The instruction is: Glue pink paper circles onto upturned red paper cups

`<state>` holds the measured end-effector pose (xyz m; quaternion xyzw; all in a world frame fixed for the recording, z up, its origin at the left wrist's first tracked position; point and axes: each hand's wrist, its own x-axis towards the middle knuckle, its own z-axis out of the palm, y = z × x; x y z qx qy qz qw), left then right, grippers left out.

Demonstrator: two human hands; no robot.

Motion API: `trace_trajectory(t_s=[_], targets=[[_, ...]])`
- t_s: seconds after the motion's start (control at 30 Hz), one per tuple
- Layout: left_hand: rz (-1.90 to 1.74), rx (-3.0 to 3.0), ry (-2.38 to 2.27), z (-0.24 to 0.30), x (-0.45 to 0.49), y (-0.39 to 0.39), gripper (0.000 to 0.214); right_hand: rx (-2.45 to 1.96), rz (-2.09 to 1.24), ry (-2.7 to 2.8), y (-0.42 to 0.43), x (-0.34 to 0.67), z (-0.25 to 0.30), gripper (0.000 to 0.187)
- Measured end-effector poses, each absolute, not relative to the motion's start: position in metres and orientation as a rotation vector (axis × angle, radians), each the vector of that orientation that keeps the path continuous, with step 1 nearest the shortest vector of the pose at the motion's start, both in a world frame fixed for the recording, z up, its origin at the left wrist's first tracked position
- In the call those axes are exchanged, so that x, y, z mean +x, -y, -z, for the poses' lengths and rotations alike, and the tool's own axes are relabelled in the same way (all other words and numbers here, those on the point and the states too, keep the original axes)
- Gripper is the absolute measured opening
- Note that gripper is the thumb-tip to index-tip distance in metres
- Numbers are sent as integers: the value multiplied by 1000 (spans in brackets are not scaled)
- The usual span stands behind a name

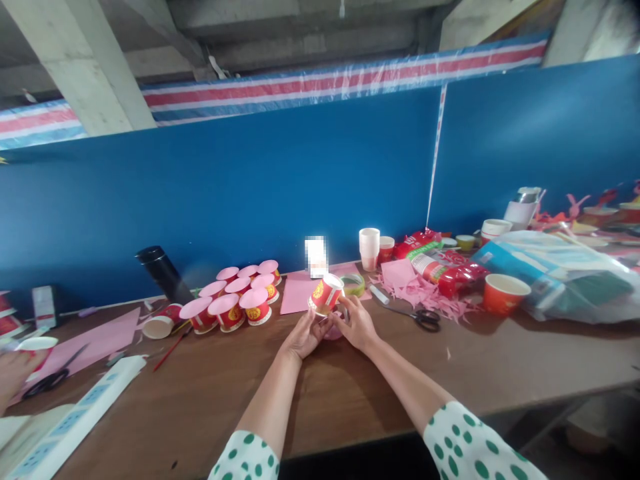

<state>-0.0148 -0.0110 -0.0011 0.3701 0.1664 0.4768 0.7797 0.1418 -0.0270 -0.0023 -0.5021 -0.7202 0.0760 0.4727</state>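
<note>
A red paper cup [326, 293] with a gold pattern is held tilted above the table in front of me. My left hand [306, 335] is closed around its lower left side. From the right, my right hand [358, 323] has its fingers curled at the cup's lower right edge. Under my hands a pink paper piece [334, 332] shows in part. To the left stand several upturned red cups with pink paper discs [225, 304] on top. Just behind the held cup are a pink sheet [295, 293] and a roll of tape [355, 285].
Black scissors [426, 319], a glue stick [379, 295], pink paper shreds [415, 290], stacked white cups [369, 249] and an orange cup [505, 294] lie to the right. A black bottle [165, 275], a tipped cup [161, 324] and another person's hand [17, 370] are leftward. A blue partition [280, 180] stands behind.
</note>
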Motion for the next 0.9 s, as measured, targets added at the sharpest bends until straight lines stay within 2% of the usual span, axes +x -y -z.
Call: trace_trajectory(t_s=[0.3,0.9], targets=[[-1045,820,-476,0,-11,14,20,-1196,-160,1714,27,142,0,36],[-1110,635,-484,0,-20,10,12,-1140,-233,1757,32,143,-6,40]])
